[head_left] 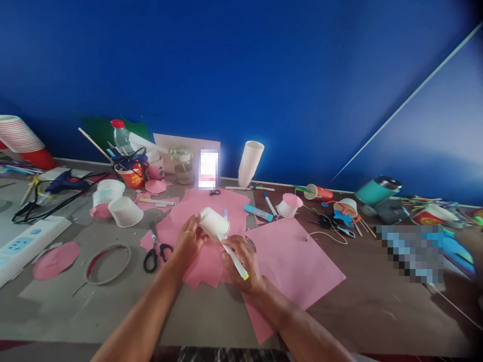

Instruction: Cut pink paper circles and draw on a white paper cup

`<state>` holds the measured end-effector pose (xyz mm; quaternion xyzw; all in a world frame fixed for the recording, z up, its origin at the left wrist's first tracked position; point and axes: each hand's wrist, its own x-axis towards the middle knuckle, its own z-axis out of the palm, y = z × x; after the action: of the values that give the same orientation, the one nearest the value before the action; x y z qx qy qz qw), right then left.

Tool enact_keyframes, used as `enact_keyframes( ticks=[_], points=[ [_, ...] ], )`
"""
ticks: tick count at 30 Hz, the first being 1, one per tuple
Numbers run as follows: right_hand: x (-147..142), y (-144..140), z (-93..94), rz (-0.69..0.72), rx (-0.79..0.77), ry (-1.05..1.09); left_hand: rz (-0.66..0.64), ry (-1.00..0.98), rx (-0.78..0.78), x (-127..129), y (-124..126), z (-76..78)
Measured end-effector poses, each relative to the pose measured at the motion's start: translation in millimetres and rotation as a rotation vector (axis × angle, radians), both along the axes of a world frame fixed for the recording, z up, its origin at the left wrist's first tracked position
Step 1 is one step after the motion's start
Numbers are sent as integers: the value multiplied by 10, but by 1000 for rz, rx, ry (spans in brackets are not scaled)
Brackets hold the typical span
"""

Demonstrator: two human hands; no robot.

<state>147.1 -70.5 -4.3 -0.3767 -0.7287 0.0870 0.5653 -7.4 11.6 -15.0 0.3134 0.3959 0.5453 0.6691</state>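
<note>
A white paper cup lies on its side in the grip of my left hand, whose fingers wrap around its far-left end. My right hand is closed on a white marker pen with a yellow end. The pen's other end meets the cup near the end facing me; whether it touches the surface is hard to tell. Under both hands spread sheets of pink paper. Black-handled scissors rest just left of my left forearm.
Behind the paper stand a bright phone screen, a glass jar and a stack of white cups. A blue glue stick and a pink-topped cup lie right of centre. At left are a tape ring and power strip.
</note>
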Motion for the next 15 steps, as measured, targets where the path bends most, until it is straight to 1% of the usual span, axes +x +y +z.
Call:
enact_keyframes(
  ticks=[5,11,15],
  points=[
    [4,15,-11,-6,-9,-22,19,-11,-8,3,11,-14],
    [9,25,-27,1,-61,-20,29,-20,-16,12,4,5],
    [11,31,-46,-32,-73,-47,21,-14,-15,13,-5,28]
  ],
)
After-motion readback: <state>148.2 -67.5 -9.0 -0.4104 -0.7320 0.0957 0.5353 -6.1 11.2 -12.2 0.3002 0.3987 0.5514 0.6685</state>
